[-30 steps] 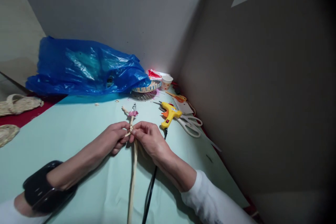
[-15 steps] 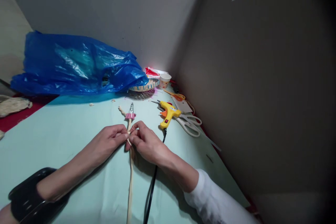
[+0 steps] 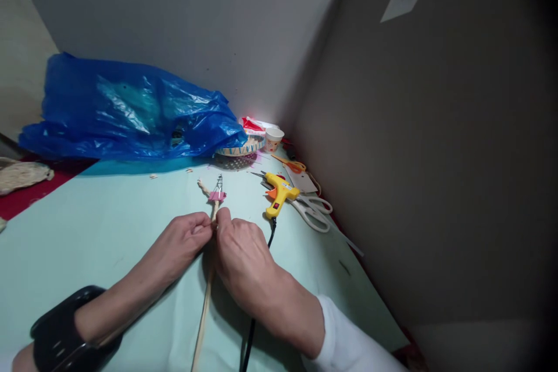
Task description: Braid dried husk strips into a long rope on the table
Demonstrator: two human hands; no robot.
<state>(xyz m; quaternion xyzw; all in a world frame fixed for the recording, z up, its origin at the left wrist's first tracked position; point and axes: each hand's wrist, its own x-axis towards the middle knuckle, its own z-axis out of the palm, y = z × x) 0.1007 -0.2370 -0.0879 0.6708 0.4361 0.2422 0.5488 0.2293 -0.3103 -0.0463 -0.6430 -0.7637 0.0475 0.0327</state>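
A pale straw-coloured braided cord [image 3: 217, 206] runs from a small pink piece [image 3: 217, 196] with a metal lattice tower shape [image 3: 220, 183] above it. My left hand [image 3: 190, 236] is closed, its thumb and fingertips pinching the cord just below the pink piece. Across from it, my right hand [image 3: 241, 250] is closed at the same spot, knuckles turned up, and the fingertips are mostly hidden. Loose pale strands [image 3: 203, 317] trail from under the hands toward me. A short end [image 3: 203, 187] sticks out beside the pink piece.
A yellow glue gun [image 3: 281, 193] lies right of the hands, its black cable [image 3: 250, 337] passing under my right arm. Beyond are white-handled scissors [image 3: 314, 212], orange scissors [image 3: 296, 165] and a paper cup [image 3: 274, 138]. A blue plastic bag [image 3: 131, 110] fills the back left.
My right hand has turned over so its back faces up, covering the pinch point. The trailing strands have swung to the left. My left hand stays nearly in place.
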